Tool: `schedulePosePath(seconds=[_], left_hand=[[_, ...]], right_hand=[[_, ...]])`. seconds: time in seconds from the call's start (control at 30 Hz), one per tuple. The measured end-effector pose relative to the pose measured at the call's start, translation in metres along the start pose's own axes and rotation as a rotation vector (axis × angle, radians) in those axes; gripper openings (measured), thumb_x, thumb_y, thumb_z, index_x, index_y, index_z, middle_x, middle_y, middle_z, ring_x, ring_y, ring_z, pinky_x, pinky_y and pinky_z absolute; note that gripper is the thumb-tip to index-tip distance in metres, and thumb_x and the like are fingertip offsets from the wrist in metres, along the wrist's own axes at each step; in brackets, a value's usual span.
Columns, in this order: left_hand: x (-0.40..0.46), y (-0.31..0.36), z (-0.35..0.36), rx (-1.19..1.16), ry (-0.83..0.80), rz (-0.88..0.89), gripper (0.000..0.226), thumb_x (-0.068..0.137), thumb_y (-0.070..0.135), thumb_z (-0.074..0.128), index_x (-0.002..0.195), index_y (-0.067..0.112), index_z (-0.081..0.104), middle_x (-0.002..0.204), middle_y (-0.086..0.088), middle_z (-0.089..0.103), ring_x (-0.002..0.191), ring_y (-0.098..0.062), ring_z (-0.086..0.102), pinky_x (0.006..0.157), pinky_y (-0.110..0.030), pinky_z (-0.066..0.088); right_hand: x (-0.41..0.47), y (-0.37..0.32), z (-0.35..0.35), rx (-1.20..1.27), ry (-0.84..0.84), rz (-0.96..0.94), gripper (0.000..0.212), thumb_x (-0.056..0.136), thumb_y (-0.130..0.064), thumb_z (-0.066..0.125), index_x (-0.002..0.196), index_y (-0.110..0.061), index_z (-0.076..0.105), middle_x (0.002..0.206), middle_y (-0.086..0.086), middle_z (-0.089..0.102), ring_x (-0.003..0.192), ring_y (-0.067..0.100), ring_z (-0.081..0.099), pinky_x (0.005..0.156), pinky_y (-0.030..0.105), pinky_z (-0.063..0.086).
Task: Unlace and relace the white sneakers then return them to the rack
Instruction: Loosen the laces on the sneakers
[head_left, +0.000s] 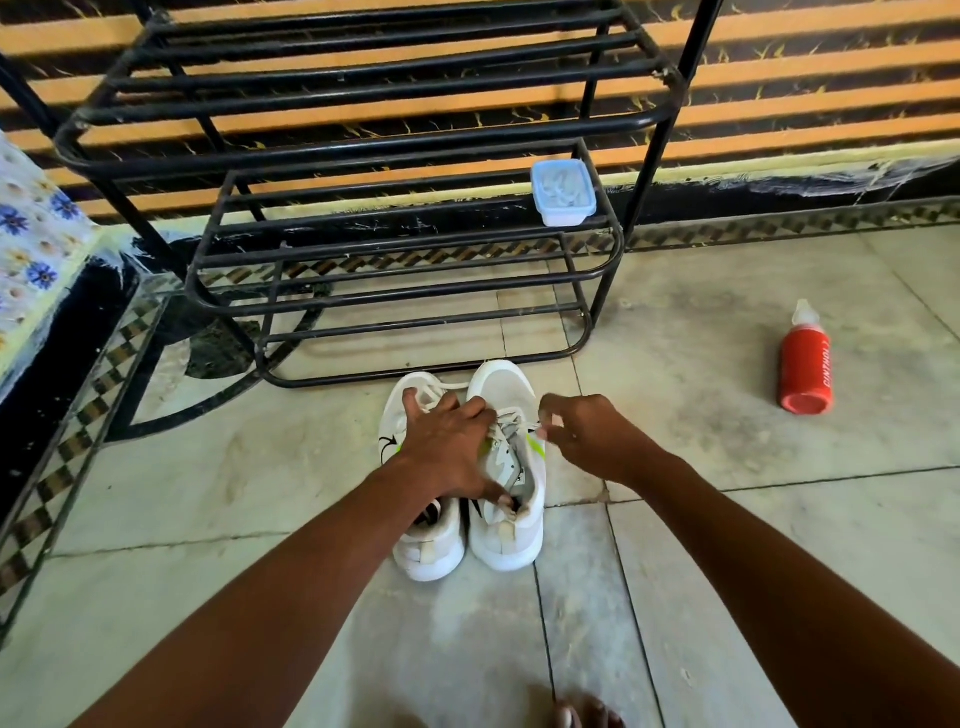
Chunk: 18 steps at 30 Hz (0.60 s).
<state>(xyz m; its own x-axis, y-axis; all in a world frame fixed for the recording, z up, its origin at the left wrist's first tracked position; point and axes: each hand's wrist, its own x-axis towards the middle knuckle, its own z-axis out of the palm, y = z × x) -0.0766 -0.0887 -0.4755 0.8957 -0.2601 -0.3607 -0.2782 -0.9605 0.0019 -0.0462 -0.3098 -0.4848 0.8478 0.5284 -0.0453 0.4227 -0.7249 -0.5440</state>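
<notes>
Left hand (445, 448) reaches forward, palm down, fingers spread across both white sneakers (470, 470); I read the thumb hooked at the right shoe's collar. Right hand (584, 434) curls, fingertips pinching a lace (524, 427) end just beside that shoe. Pair sits side by side on the tile floor (727, 545), toes near the black rack (405, 291). White uppers, lime accents, laces loosened.
</notes>
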Motion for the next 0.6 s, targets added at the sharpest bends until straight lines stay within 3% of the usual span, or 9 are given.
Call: schedulePosePath(seconds=[0.07, 0.13, 0.27, 0.4, 0.5, 0.6], left_hand=[[0.001, -0.001, 0.001, -0.003, -0.001, 0.0, 0.121, 0.051, 0.098, 0.062, 0.15, 0.033, 0.038, 0.144, 0.016, 0.042, 0.138, -0.021, 0.035, 0.109, -0.067, 0.008], [0.001, -0.001, 0.001, 0.0, -0.008, -0.003, 0.12, 0.051, 0.098, 0.062, 0.15, 0.034, 0.038, 0.143, 0.016, 0.042, 0.138, -0.021, 0.035, 0.109, -0.067, 0.007], [0.0, -0.001, 0.0, -0.016, 0.005, -0.004, 0.12, 0.05, 0.097, 0.063, 0.15, 0.035, 0.039, 0.141, 0.017, 0.043, 0.136, -0.021, 0.036, 0.111, -0.067, 0.008], [-0.002, 0.001, -0.003, -0.017, -0.007, -0.015, 0.119, 0.052, 0.096, 0.063, 0.15, 0.033, 0.04, 0.145, 0.016, 0.041, 0.14, -0.023, 0.034, 0.112, -0.07, 0.004], [-0.002, 0.002, -0.004, -0.016, -0.006, -0.016, 0.119, 0.052, 0.096, 0.063, 0.15, 0.032, 0.041, 0.149, 0.015, 0.041, 0.142, -0.024, 0.034, 0.111, -0.071, 0.003], [-0.002, 0.002, -0.003, -0.007, -0.005, -0.013, 0.12, 0.051, 0.097, 0.062, 0.149, 0.031, 0.041, 0.149, 0.014, 0.041, 0.143, -0.024, 0.035, 0.111, -0.072, 0.005]], right_hand=[[0.001, -0.006, 0.003, -0.151, -0.093, 0.007, 0.008, 0.094, -0.016, 0.059, 0.101, -0.013, 0.062, 0.089, 0.009, 0.064, 0.085, 0.032, 0.061, 0.072, 0.04, 0.049], [0.001, -0.012, 0.005, -0.233, -0.087, 0.058, 0.012, 0.092, -0.012, 0.055, 0.101, -0.014, 0.062, 0.098, 0.008, 0.061, 0.094, 0.033, 0.061, 0.071, 0.037, 0.049], [0.006, -0.03, -0.005, -0.3, 0.267, 0.144, 0.004, 0.086, -0.019, 0.06, 0.087, -0.017, 0.063, 0.093, -0.005, 0.055, 0.097, 0.027, 0.053, 0.078, 0.041, 0.044], [0.015, -0.041, 0.002, -0.404, 0.449, 0.126, 0.005, 0.081, -0.017, 0.061, 0.083, -0.012, 0.06, 0.103, 0.004, 0.048, 0.096, 0.03, 0.046, 0.076, 0.046, 0.042], [0.013, -0.041, 0.004, -0.309, 0.547, 0.132, 0.011, 0.08, -0.007, 0.059, 0.091, -0.006, 0.056, 0.112, 0.01, 0.049, 0.098, 0.034, 0.047, 0.074, 0.047, 0.046], [0.012, -0.032, -0.007, -0.031, 0.693, 0.21, 0.024, 0.072, 0.01, 0.049, 0.091, -0.005, 0.051, 0.106, 0.012, 0.053, 0.093, 0.033, 0.051, 0.065, 0.039, 0.042]])
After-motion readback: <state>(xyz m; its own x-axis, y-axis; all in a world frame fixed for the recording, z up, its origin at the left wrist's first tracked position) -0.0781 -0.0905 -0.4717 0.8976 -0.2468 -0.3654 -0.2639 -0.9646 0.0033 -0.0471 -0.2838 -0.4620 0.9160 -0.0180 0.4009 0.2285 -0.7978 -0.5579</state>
